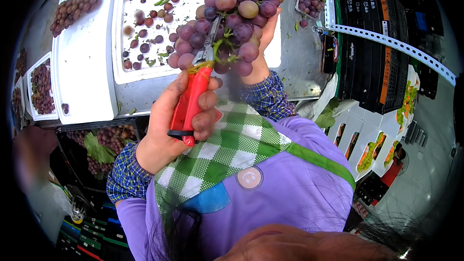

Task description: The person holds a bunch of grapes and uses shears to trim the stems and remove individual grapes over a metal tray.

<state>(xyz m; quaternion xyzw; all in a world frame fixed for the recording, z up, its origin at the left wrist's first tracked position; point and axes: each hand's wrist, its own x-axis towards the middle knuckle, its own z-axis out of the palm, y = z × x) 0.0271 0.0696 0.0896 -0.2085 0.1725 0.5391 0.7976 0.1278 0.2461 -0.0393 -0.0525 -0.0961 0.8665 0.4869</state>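
My left hand point(166, 108) is closed around the red handles of a pair of pruning snips point(197, 94). The narrow metal blades reach in among the berries of a large bunch of grapes point(241, 31), beside its green stems. This bunch is reddish purple with a few yellowish berries. Behind it, my right hand point(263, 53) holds the bunch up, its fingers mostly hidden by the fruit. Below the bunch lies a white tray point(118, 63) scattered with loose grapes and bits of green stem.
Left of the tray, a bunch of grapes point(75, 12) rests on a white board point(87, 63), near a small filled tray point(50, 110). A crate of grapes point(116, 137) stands below the metal table point(302, 72). Stacked black crates point(360, 58) and a perforated metal strip point(386, 43) are at right.
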